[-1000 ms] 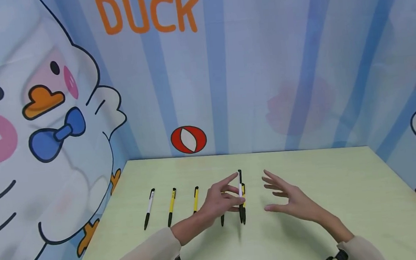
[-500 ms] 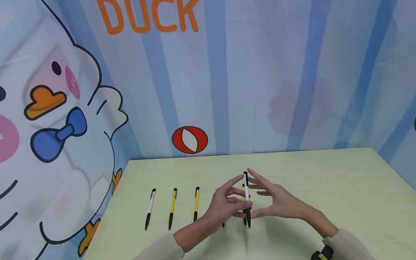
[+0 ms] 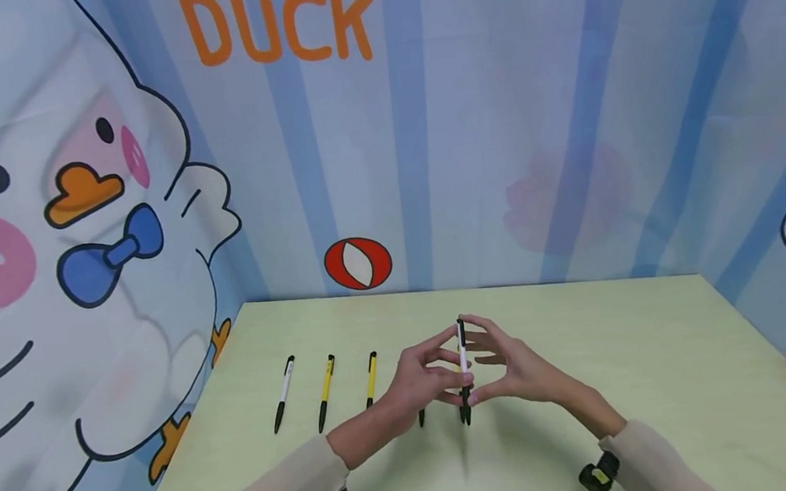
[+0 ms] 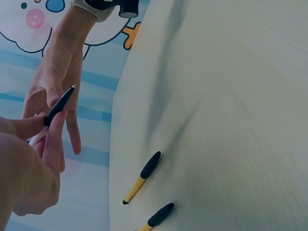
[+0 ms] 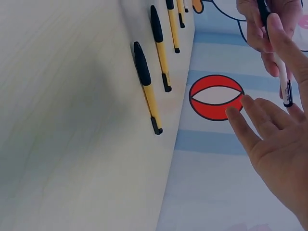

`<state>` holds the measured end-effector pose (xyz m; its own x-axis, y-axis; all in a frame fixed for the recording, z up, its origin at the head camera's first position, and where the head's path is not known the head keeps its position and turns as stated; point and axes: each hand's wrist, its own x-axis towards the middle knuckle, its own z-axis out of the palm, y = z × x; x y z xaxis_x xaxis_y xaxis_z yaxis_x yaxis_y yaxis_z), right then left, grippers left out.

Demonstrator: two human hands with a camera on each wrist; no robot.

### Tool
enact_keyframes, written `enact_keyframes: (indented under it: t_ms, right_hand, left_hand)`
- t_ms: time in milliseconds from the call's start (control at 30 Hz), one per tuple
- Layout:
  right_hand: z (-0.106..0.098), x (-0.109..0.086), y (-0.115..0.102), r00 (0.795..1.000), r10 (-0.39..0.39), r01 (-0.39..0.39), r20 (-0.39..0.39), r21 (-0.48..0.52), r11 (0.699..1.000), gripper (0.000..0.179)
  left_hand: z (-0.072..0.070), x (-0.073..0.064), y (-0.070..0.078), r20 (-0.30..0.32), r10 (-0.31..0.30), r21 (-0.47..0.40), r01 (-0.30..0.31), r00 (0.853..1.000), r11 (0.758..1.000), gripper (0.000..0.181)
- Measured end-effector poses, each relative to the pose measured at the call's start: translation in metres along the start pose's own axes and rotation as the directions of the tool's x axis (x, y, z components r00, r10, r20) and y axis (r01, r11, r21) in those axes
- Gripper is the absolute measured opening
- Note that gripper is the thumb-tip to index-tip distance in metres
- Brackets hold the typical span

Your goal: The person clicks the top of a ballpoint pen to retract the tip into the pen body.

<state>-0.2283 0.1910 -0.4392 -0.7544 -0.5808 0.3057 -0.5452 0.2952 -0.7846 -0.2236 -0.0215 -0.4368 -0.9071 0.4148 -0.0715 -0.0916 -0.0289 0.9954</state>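
A white pen with a black grip [image 3: 463, 360] stands nearly upright above the table, point down. My left hand [image 3: 415, 380] holds it, thumb at the grip and index finger near the top. From the other side, my right hand [image 3: 519, 367] touches the same pen with its thumb low on the grip and its index fingertip at the top end. The right wrist view shows the right thumb over the black grip [image 5: 264, 14]; the other fingers of that hand spread away from the pen. Behind the held pen lies a yellow pen [image 5: 150, 98], mostly covered in the head view.
Spaced in a row on the pale table [image 3: 604, 336] lie a white pen [image 3: 284, 391], a yellow pen [image 3: 326, 392] and another yellow pen [image 3: 371, 380]. A further pen [image 3: 421, 417] is partly hidden by my left hand. A cartoon-printed curtain [image 3: 466, 114] hangs behind.
My right hand has moved left from apart until its thumb and index finger meet the white pen. The left hand keeps its hold, shifted slightly right. The row of pens stays put.
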Motion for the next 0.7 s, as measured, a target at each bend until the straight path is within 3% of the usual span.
enact_keyframes:
  t_ms: [200, 433, 700]
  right_hand:
    - [0.005, 0.003, 0.001, 1.000, 0.008, -0.008, 0.004, -0.042, 0.999, 0.106]
    - [0.001, -0.003, 0.005, 0.997, 0.051, -0.047, 0.060, -0.064, 0.997, 0.112]
    - [-0.018, -0.015, 0.008, 0.990, 0.139, -0.135, 0.009, -0.154, 0.979, 0.088]
  left_hand:
    - [-0.006, -0.003, 0.000, 0.009, -0.016, -0.004, 0.016, 1.000, 1.000, 0.076]
    - [-0.012, -0.007, 0.001, 0.074, 0.022, 0.032, -0.024, 0.997, 0.999, 0.075]
    - [-0.014, -0.005, 0.000, 0.008, -0.016, 0.118, 0.015, 1.000, 0.993, 0.072]
